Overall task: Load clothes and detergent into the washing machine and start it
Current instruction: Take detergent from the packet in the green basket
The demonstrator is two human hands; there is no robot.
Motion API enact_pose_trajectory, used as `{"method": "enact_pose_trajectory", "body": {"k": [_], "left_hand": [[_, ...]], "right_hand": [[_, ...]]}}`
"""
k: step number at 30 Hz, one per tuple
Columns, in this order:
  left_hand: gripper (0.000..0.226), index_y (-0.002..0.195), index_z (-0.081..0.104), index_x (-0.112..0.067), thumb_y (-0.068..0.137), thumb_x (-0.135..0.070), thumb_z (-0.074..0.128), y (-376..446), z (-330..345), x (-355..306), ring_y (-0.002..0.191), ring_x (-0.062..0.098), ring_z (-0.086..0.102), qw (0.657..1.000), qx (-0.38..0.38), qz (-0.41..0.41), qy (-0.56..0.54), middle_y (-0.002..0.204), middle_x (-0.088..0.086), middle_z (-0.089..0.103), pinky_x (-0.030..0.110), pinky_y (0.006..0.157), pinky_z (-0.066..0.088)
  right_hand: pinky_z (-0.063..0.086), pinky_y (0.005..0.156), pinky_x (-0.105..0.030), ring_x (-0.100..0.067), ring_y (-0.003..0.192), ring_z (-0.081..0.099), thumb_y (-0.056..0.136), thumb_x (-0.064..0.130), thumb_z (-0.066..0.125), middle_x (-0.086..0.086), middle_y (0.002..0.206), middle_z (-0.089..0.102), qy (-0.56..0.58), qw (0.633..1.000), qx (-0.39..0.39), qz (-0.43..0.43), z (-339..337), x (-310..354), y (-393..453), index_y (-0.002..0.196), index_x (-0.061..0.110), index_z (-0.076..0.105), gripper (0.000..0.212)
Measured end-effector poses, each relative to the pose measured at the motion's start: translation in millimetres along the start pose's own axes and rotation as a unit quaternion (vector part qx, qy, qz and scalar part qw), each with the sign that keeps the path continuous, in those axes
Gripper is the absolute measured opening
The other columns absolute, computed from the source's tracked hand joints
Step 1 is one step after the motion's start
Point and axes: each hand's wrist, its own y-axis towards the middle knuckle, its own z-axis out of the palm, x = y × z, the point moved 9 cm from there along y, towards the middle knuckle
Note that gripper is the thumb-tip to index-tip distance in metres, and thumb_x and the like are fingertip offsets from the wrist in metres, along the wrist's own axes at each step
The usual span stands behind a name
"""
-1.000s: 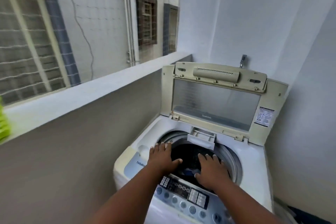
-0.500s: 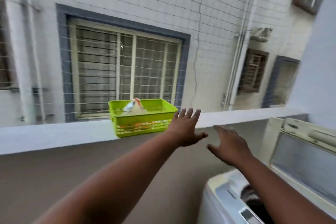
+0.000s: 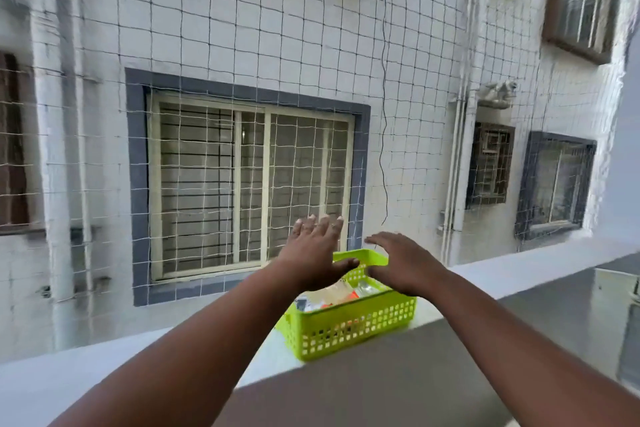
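A lime-green plastic basket (image 3: 349, 326) with a perforated wall stands on the white ledge (image 3: 104, 371) of the balcony wall. Clear and orange-marked packets (image 3: 332, 296) lie inside it. My left hand (image 3: 313, 255) hovers over the basket's left side, fingers spread, palm down. Over the right side my right hand (image 3: 403, 265) is held the same way, empty. Neither hand touches the basket. Only a sliver of the washing machine's open lid (image 3: 620, 284) shows at the right edge.
A string net (image 3: 242, 45) spans the opening above the ledge. Beyond it is a tiled building wall with a barred window (image 3: 249, 187) and drain pipes (image 3: 457, 166). The grey balcony wall (image 3: 398, 385) runs below the ledge.
My view has swung left from the washing machine to the ledge. Both hands left the drum opening and now reach over the green basket, closer to it than half a second ago.
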Motion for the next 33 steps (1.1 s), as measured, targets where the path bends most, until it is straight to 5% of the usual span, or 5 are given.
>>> {"method": "enact_pose_trajectory", "body": {"k": [7, 11, 15, 25, 33], "left_hand": [[0.076, 0.152, 0.017, -0.029, 0.09, -0.07, 0.032, 26.9, 45.1, 37.3, 0.148, 0.024, 0.01, 0.999, 0.054, 0.006, 0.004, 0.161, 0.003, 0.013, 0.049, 0.118, -0.004], [0.063, 0.137, 0.044, -0.037, 0.087, -0.073, 0.03, 40.9, 49.3, 46.0, 0.131, 0.02, 0.044, 0.999, 0.026, 0.003, 0.021, 0.142, -0.005, 0.049, 0.045, 0.113, 0.019], [0.063, 0.111, 0.063, -0.039, 0.08, -0.081, 0.027, 46.8, 51.8, 51.6, 0.112, 0.015, 0.053, 0.999, -0.006, -0.017, 0.051, 0.113, -0.014, 0.066, 0.036, 0.098, 0.027], [0.039, 0.082, 0.072, -0.039, 0.078, -0.071, 0.049, 36.7, 45.9, 65.3, 0.08, 0.004, 0.05, 0.985, -0.085, -0.048, -0.142, 0.071, -0.021, 0.068, 0.029, 0.067, 0.044], [0.031, 0.092, 0.073, -0.032, 0.085, -0.058, 0.058, 33.9, 48.2, 61.6, 0.087, 0.01, 0.046, 0.988, -0.069, -0.019, -0.135, 0.08, -0.015, 0.071, 0.028, 0.065, 0.036]], "right_hand": [[0.046, 0.073, -0.025, -0.02, 0.088, 0.067, 0.081, 0.019, 0.066, -0.008, 0.103, 0.072, -0.094, 0.981, 0.153, 0.07, 53.2, -45.2, 49.4, 0.098, 0.01, 0.074, 0.021], [0.041, 0.053, -0.025, -0.008, 0.044, 0.05, 0.079, 0.03, 0.072, 0.007, 0.034, 0.053, -0.167, 0.954, 0.239, 0.07, 84.0, -57.0, 70.0, 0.057, 0.014, 0.054, 0.032], [0.04, 0.067, -0.026, -0.027, 0.092, 0.062, 0.085, 0.03, 0.064, -0.007, 0.093, 0.067, -0.217, 0.926, 0.31, -0.012, 116.7, -48.7, 70.9, 0.086, 0.012, 0.065, 0.018], [0.028, 0.044, -0.022, -0.015, 0.054, 0.042, 0.076, 0.015, 0.059, -0.005, 0.048, 0.049, -0.172, 0.936, 0.303, -0.046, 131.5, -54.5, 84.8, 0.057, 0.014, 0.036, 0.03], [0.047, 0.06, -0.028, -0.02, 0.075, 0.068, 0.075, 0.022, 0.06, -0.012, 0.097, 0.072, -0.106, 0.966, 0.236, 0.004, 101.3, -42.9, 80.8, 0.105, 0.01, 0.068, 0.034]]}}
